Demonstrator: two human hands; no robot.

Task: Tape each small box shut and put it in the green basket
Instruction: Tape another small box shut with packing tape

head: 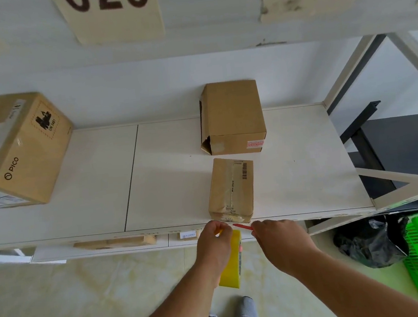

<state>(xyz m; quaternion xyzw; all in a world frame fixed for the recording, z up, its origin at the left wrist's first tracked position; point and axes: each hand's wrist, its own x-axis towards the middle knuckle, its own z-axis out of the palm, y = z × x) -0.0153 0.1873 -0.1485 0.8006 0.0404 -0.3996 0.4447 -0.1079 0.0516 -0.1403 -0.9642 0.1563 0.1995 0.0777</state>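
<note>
The small box [230,190] sits at the shelf [169,177] edge; my left hand [217,244] grips the yellow tape roll [232,261], my right hand [278,241] pinches what looks like a red cutter [242,227].

Left hand [216,236] grips a yellow tape roll [232,263] just below the small box [231,189]; right hand [277,238] pinches a red cutter [242,227] beside it.
</note>
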